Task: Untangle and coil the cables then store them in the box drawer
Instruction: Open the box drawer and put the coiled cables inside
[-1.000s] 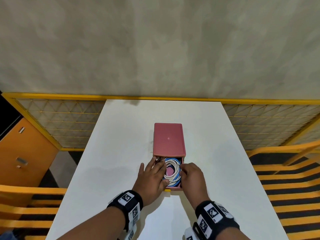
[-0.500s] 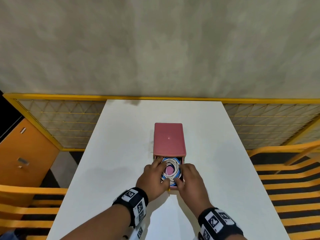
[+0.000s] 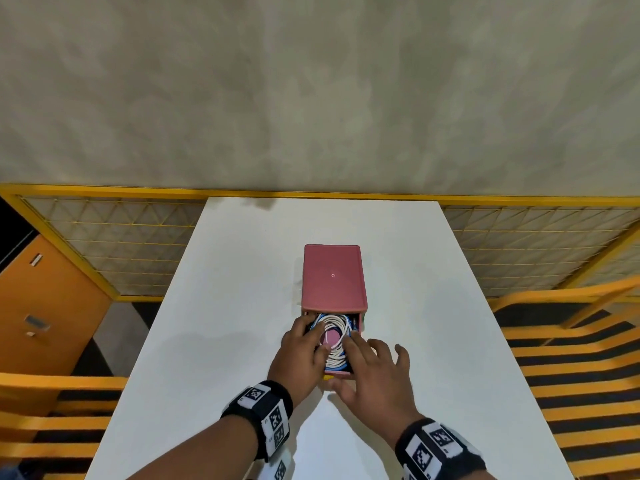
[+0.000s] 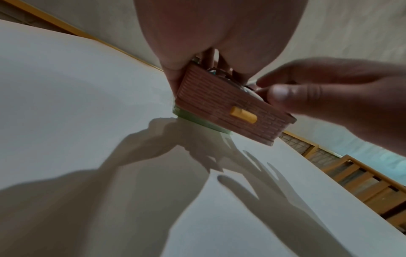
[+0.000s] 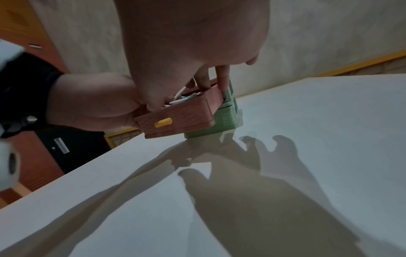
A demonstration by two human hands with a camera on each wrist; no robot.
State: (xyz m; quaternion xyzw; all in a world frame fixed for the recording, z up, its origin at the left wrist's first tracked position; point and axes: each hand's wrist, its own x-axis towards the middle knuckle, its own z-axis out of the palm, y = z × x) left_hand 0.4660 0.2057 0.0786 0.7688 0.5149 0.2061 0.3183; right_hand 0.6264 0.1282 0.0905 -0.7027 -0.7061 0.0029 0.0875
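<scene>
Fingers of the left hand curl down into the pulled-out drawer, pressing on the coiled cables inside it, while the palm hugs the drawer's left wall. That grip is curled onto the coil; how tightly it closes on the strands cannot be told. The right hand lies with fingers spread and fairly straight: its index tip touches the right side of the coil, the other fingers fan out past the drawer's right edge above the table, and the thumb sits at the top of the drawer's front panel.

White and blue loops fill the drawer around a pink gap at the middle. From the wrist views the drawer front shows a brick pattern and a small yellow handle (nobody is touching it). The drawer juts toward the person from the box, pink on top with green sides, standing near the table's middle. Both wrists wear black bands with printed markers.
</scene>
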